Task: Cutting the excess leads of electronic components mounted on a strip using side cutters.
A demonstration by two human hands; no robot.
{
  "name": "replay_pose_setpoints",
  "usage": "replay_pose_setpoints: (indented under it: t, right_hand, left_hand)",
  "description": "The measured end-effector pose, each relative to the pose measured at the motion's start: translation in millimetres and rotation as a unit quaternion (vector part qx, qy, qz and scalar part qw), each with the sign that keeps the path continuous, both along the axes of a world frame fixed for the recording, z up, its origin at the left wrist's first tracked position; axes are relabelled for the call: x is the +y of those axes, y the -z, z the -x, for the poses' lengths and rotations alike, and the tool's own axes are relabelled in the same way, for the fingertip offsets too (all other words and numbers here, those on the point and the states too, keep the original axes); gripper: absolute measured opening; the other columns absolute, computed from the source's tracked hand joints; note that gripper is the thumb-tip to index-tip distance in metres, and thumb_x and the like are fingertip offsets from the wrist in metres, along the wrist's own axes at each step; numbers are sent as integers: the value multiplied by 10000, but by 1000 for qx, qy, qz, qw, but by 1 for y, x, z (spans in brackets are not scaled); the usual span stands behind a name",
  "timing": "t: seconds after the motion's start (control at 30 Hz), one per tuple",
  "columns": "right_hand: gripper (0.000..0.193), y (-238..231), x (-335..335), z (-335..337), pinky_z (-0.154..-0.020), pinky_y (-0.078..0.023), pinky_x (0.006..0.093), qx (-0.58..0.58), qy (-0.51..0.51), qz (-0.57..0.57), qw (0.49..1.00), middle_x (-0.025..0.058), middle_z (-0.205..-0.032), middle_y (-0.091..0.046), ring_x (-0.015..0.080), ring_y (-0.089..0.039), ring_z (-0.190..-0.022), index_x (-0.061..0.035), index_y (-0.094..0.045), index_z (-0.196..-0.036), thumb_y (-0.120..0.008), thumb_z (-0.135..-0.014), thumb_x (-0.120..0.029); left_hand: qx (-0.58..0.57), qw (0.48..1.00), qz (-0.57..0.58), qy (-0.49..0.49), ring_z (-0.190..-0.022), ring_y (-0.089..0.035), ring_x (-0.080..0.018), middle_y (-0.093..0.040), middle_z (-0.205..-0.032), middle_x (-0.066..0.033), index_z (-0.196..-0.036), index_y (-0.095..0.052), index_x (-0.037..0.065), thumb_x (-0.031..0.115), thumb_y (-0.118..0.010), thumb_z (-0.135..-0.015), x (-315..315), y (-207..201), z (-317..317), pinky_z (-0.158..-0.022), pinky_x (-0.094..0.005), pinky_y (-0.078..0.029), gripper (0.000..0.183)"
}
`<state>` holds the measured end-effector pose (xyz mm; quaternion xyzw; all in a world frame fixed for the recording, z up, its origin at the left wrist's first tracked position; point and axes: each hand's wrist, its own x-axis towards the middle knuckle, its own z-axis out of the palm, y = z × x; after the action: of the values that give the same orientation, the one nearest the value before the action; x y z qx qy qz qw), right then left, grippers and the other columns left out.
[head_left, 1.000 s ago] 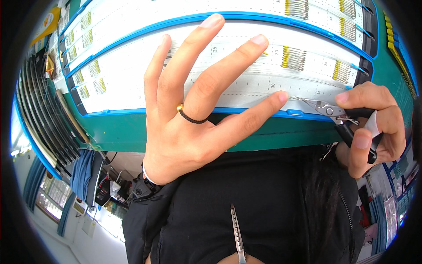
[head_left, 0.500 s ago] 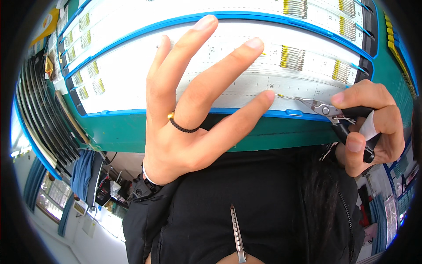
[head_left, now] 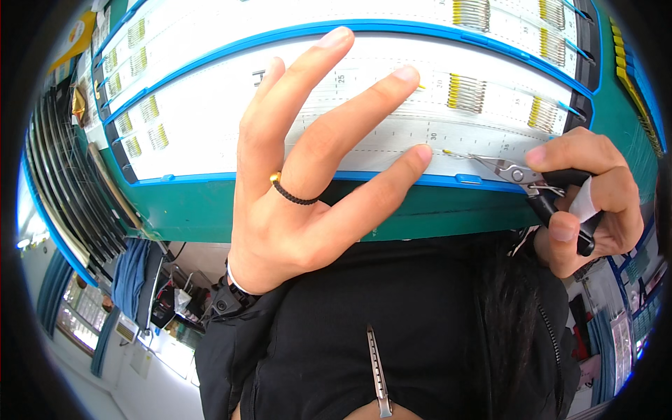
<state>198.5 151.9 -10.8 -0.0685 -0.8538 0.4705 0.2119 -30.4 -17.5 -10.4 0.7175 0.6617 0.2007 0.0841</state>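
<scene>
My left hand (head_left: 301, 203) lies over a white printed board (head_left: 203, 133) with its fingers spread and stretched out; its thumb is hidden. Its lowest fingertip rests on the board's ruled strip, short of a small wire piece with a yellow end (head_left: 446, 152). Beside another fingertip a bit of yellow (head_left: 421, 87) sticks out. My right hand (head_left: 595, 189) is closed round black-handled snips (head_left: 514, 171), whose fine tips point left at the wire piece. Whether the tips touch it I cannot tell. White tape wraps one finger of that hand.
Rows of thin yellow-ended metal pieces (head_left: 466, 92) are fixed along the board. A blue frame edge (head_left: 280, 43) parts it from a similar board behind. Dark curved strips (head_left: 70, 175) stand at the left. A green mat (head_left: 189, 210) lies underneath.
My left hand's lowest fingertip has drawn slightly left, away from the yellow-ended wire piece, and its upper fingers have shifted a little right. The snips have hardly moved.
</scene>
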Motion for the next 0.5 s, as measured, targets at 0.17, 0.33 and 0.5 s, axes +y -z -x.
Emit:
replay_pose_setpoints:
  t: [0.17,0.33,0.5]
  right_hand:
    - [217,-9,2,0,-683,-478,304,-14,4,-13,1000,271,-985,-660,197,-606,-740,-64,-430,-810,-611,-878,-162]
    - [232,-12,1,0,-695,-474,305,-24,3,-7,1000,270,-989,-652,197,-603,-754,-60,-422,-820,-614,-879,-177]
    - [236,-11,-2,-4,-702,-478,312,-13,28,20,999,268,-989,-638,192,-596,-756,-50,-416,-822,-603,-885,-180]
  left_hand:
    - [-23,1000,16,-3,-1344,-399,-370,-598,-1317,-59,-984,-759,266,165,-783,-641,4,-5,-1,-1080,-414,-382,358]
    - [-41,999,2,-8,-1335,-415,-383,-599,-1314,-105,-975,-755,209,167,-793,-628,5,-6,-1,-1079,-419,-366,351]
    - [-49,999,-16,5,-1326,-428,-398,-600,-1303,-137,-975,-738,167,217,-807,-634,4,0,5,-1071,-430,-358,352]
